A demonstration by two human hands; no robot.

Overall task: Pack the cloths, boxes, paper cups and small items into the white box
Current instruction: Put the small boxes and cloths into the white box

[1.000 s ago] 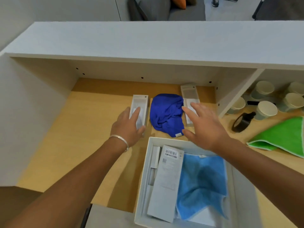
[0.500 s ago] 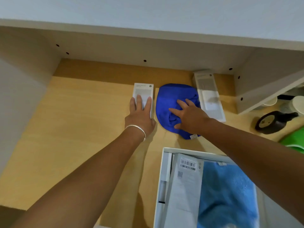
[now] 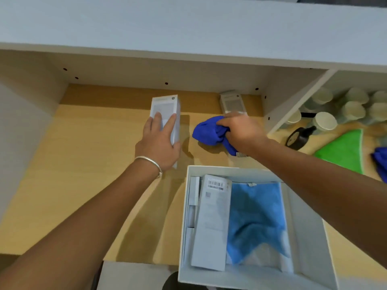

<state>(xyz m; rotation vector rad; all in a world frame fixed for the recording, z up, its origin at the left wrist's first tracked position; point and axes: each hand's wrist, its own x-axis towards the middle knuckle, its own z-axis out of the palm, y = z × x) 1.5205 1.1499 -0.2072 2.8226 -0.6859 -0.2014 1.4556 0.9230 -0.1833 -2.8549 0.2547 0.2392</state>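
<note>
My left hand (image 3: pixel 158 142) grips a long white box (image 3: pixel 167 110) and holds it tilted off the wooden shelf. My right hand (image 3: pixel 240 130) clutches a bunched dark blue cloth (image 3: pixel 209 131), lifted a little above the shelf. A second long white box (image 3: pixel 232 102) lies flat behind my right hand, against the back wall. The big white box (image 3: pixel 310 237) stands in front, holding a light blue cloth (image 3: pixel 255 218) and a long white box with a barcode (image 3: pixel 211 222).
Several paper cups (image 3: pixel 324 120) stand in the right compartment behind a white divider (image 3: pixel 293 105). A black roll of tape (image 3: pixel 298 138), a green cloth (image 3: pixel 345 152) and another dark blue cloth (image 3: pixel 382 162) lie to the right. A white shelf top (image 3: pixel 188 28) overhangs.
My left hand has closed on the long white box and lifted it off the shelf. My right hand has gathered the dark blue cloth into a bunch and raised it.
</note>
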